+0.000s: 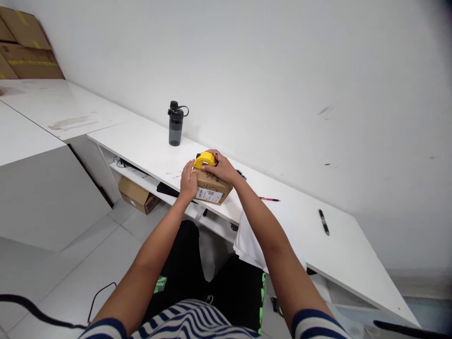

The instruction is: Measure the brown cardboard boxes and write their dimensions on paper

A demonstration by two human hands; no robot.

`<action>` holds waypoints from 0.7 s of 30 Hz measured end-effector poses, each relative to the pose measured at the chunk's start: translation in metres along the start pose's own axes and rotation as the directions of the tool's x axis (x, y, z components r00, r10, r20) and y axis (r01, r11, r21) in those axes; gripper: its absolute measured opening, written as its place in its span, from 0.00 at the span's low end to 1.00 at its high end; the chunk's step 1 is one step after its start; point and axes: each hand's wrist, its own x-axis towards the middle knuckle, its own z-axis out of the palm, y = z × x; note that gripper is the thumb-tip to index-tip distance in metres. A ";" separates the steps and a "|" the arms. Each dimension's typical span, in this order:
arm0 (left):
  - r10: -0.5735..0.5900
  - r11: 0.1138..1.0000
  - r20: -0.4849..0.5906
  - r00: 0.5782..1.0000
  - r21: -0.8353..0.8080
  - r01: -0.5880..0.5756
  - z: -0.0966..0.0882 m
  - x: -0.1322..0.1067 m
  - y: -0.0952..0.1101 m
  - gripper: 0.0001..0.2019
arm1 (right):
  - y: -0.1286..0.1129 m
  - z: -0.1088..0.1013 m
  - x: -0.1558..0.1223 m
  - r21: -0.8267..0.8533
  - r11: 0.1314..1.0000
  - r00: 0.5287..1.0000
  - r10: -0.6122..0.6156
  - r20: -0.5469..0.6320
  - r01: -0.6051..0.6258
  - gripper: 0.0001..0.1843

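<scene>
A small cardboard box (226, 188) with a white label and black handwriting rests on the white desk in front of me. A yellow tape measure (204, 159) sits at the box's top edge, gripped by my right hand (223, 168) with the thumb on its near side. At the box's left end is my left hand (189, 181), its fingers closed against the cardboard close to the tape measure. Whether any blade is pulled out I cannot tell. Something blue (241, 174) shows partly behind my right wrist.
Behind the box stands a dark water bottle (175, 127). To the right lie a red pen (269, 199), a black marker (324, 222) and white paper sheets (250, 245) over the desk's front edge. An open carton (136, 194) is below the desk; more cartons (30, 59) are stacked far left.
</scene>
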 end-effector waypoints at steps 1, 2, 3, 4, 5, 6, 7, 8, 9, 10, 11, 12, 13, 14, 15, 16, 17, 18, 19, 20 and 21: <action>0.017 1.000 0.003 1.000 0.010 -0.017 0.001 0.001 0.000 0.22 | 0.003 -0.005 -0.005 -0.015 1.000 1.000 0.002 -0.020 -0.002 0.31; 0.029 0.999 0.002 1.000 0.015 -0.029 0.001 0.003 -0.001 0.21 | 0.006 -0.010 -0.011 -0.032 0.999 0.999 0.008 -0.047 -0.009 0.31; 0.037 0.999 -0.002 0.999 0.017 -0.037 0.002 0.006 -0.002 0.20 | 0.009 -0.016 -0.020 -0.052 0.998 0.997 0.014 -0.081 -0.019 0.30; 0.044 0.999 -0.007 0.999 0.018 -0.043 0.002 0.008 -0.003 0.19 | 0.011 -0.022 -0.030 -0.068 0.997 0.991 0.019 -0.130 -0.028 0.30; 0.047 0.999 -0.015 0.999 0.017 -0.046 0.002 0.012 -0.005 0.19 | 0.014 -0.027 -0.044 -0.079 0.996 0.980 0.022 -0.197 -0.038 0.29; 0.047 0.999 -0.024 0.999 0.014 -0.047 0.002 0.015 -0.006 0.19 | 0.016 -0.030 -0.060 -0.081 0.995 0.961 0.028 -0.276 -0.053 0.29; 0.043 0.999 -0.030 0.999 0.011 -0.043 0.001 0.019 -0.007 0.19 | 0.017 -0.032 -0.078 -0.068 0.995 0.932 0.046 -0.361 -0.075 0.30; 0.037 0.999 -0.040 0.998 0.009 -0.037 0.002 0.022 -0.007 0.20 | 0.017 -0.032 -0.099 -0.030 0.994 0.894 0.082 -0.441 -0.106 0.31; 0.044 0.999 -0.060 0.997 0.017 -0.043 0.002 0.023 -0.006 0.22 | 0.016 -0.030 -0.121 0.035 0.990 0.855 0.138 -0.501 -0.139 0.32; 0.079 0.996 -0.067 0.995 0.040 -0.076 0.003 0.021 -0.003 0.25 | 0.014 -0.025 -0.143 0.129 0.977 0.816 0.214 -0.537 -0.171 0.34; 0.133 0.990 -0.104 0.986 0.068 -0.126 0.005 0.015 0.002 0.29 | 0.012 -0.018 -0.166 0.246 0.949 0.787 0.303 -0.538 -0.197 0.35; 0.185 0.980 -0.156 0.970 0.096 -0.171 0.007 0.004 0.008 0.33 | 0.010 -0.009 -0.187 0.367 0.906 0.768 0.384 -0.512 -0.209 0.37; 0.228 0.972 -0.202 0.952 0.110 -0.209 0.011 -0.012 0.015 0.37 | 0.007 0.002 -0.207 0.471 0.859 0.752 0.443 -0.489 -0.200 0.37; 0.248 0.968 -0.197 0.949 0.092 -0.234 0.015 -0.034 0.023 0.39 | 0.006 0.014 -0.224 0.559 0.808 0.738 0.491 -0.464 -0.187 0.38; 0.246 0.969 -0.116 0.962 0.051 -0.242 0.019 -0.060 0.032 0.42 | 0.004 0.026 -0.239 0.627 0.760 0.728 0.528 -0.438 -0.174 0.38; 0.228 0.973 -0.105 0.968 -0.010 -0.230 0.024 -0.089 0.040 0.44 | 0.003 0.038 -0.252 0.674 0.723 0.723 0.548 -0.422 -0.155 0.37; 0.179 0.978 -0.077 0.981 -0.094 -0.186 0.029 -0.118 0.048 0.45 | 0.002 0.048 -0.263 0.700 0.703 0.725 0.546 -0.419 -0.125 0.37; 0.105 0.976 0.046 0.993 -0.199 -0.094 0.033 -0.145 0.055 0.44 | 0.001 0.055 -0.271 0.696 0.709 0.746 0.522 -0.413 -0.111 0.38; 0.010 0.958 0.261 0.965 -0.278 0.066 0.038 -0.169 0.061 0.41 | 0.000 0.058 -0.278 0.665 0.738 0.783 0.478 -0.398 -0.113 0.39; -0.065 0.930 0.467 0.882 -0.293 0.223 0.042 -0.186 0.066 0.39 | -0.001 0.057 -0.284 0.606 0.785 0.833 0.416 -0.365 -0.126 0.39; -0.099 0.900 0.566 0.819 -0.299 0.316 0.045 -0.197 0.070 0.38 | -0.001 0.050 -0.288 0.525 0.839 0.891 0.341 -0.300 -0.144 0.39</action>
